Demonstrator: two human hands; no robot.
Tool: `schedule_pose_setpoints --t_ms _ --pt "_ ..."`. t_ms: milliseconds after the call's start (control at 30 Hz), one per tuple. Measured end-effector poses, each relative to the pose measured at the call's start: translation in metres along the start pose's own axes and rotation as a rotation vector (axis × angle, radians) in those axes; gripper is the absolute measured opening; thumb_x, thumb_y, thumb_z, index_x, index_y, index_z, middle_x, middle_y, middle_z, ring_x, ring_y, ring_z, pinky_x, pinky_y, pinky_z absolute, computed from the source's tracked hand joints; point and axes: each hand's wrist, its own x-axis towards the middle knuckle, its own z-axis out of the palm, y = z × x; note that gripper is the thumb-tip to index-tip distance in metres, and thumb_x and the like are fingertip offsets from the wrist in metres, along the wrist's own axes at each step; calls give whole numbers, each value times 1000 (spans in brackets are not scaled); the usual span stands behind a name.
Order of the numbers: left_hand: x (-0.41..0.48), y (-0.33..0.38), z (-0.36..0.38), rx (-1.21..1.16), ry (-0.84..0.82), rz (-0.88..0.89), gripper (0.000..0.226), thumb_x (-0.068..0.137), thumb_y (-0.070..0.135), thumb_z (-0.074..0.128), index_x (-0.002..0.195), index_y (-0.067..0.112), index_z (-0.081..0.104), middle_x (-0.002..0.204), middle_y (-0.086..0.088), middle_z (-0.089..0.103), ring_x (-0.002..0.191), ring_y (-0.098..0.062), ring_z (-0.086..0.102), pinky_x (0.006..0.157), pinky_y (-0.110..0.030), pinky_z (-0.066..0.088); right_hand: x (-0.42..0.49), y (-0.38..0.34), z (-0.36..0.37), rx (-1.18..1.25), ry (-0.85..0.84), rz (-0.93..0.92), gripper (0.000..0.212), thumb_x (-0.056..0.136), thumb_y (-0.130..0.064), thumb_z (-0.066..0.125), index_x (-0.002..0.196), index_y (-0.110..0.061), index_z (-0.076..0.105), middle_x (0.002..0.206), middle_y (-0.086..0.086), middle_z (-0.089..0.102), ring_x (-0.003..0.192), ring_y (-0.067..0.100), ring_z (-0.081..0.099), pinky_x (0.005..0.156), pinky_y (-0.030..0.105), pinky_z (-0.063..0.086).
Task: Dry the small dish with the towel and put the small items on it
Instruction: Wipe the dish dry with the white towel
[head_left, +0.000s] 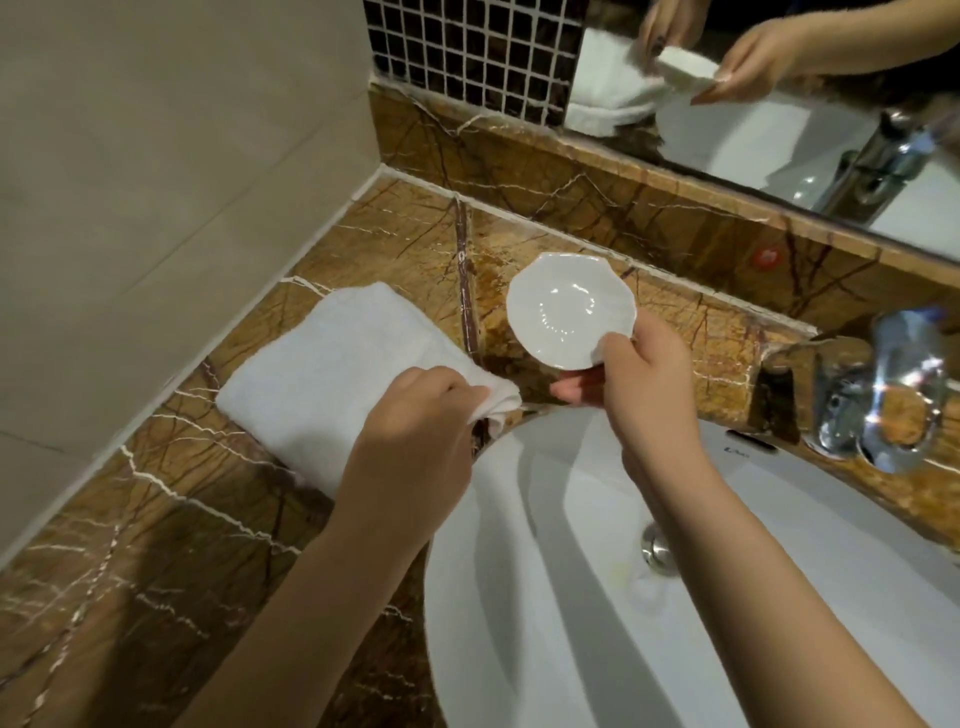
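A small white dish (566, 312) with a scalloped rim is held tilted above the brown marble counter, just behind the sink. My right hand (639, 374) grips its near right edge, thumb on the rim and fingers beneath. A folded white towel (322, 374) lies on the counter to the left. My left hand (415, 421) pinches the towel's right corner, which is bunched and lifted slightly. Towel and dish are apart. No small items are visible.
A white oval sink (571, 597) with a chrome drain (657, 548) fills the lower right. A chrome faucet (878, 389) stands at the right. A mirror (779, 114) runs along the back. A beige wall (156, 182) closes the left side.
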Motion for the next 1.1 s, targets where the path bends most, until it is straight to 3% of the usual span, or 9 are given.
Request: schedule_pose_setpoints --t_ms 167,300,467,533,667,767,900,1000,1100 --pt "2 -3 -1 -221 21 10 29 72 -5 69 101 -7 69 88 -23 70 81 -32 67 80 -35 50 -1 -14 4 87 -154 -6 41 84 6 30 104 -14 60 54 0 69 43 20 65 42 24 52" --pt "14 -4 -17 -879 6 -296 37 82 5 60 120 7 63 104 -9 72 95 -19 66 90 -31 53 -7 -15 16 32 -249 -28 43 82 6 31 104 -12 63 48 10 61 39 21 58 46 34 54" --pt "22 -14 -26 -1432 62 -655 23 92 10 51 88 11 73 90 -10 73 89 -18 70 68 -29 58 -16 -14 38 -40 -360 -77 35 75 -12 38 82 -32 65 51 -8 62 47 12 59 47 32 52" --pt "21 -19 -26 -1391 93 -701 31 91 8 51 68 14 70 66 3 69 70 -8 68 55 -22 54 -17 -7 40 -53 -279 -29 27 81 -30 40 83 -40 65 62 -18 64 61 2 61 58 28 52" --pt "17 -35 -30 -1418 150 -721 11 93 11 49 90 12 60 75 6 71 76 -8 69 64 -23 55 -34 23 35 -205 61 235 41 81 -64 48 108 -33 50 106 -7 59 92 15 60 82 49 54" --pt "20 -48 -33 -1385 176 -774 12 91 11 52 84 8 61 76 3 68 79 -7 68 64 -23 55 -48 35 49 -10 6 516 53 75 -51 69 107 -13 52 97 12 62 79 23 65 66 40 59" --pt "22 -56 -38 -1354 152 -744 17 90 11 54 76 10 64 64 9 68 72 -2 67 59 -21 54 -42 33 62 115 76 465 46 69 -15 80 98 13 57 101 37 59 73 26 61 58 34 56" --pt "21 -58 -41 -1387 154 -746 24 87 10 57 69 14 71 71 6 70 76 -5 69 61 -23 55 -32 15 53 299 148 424 8 70 1 75 75 1 69 75 25 67 67 25 63 54 28 55" --pt "19 -59 -44 -1393 142 -770 17 86 10 59 98 10 71 97 -8 74 91 -18 71 71 -34 58 -25 -6 35 283 275 204 11 69 1 71 69 -10 71 69 7 68 65 20 61 56 27 48"
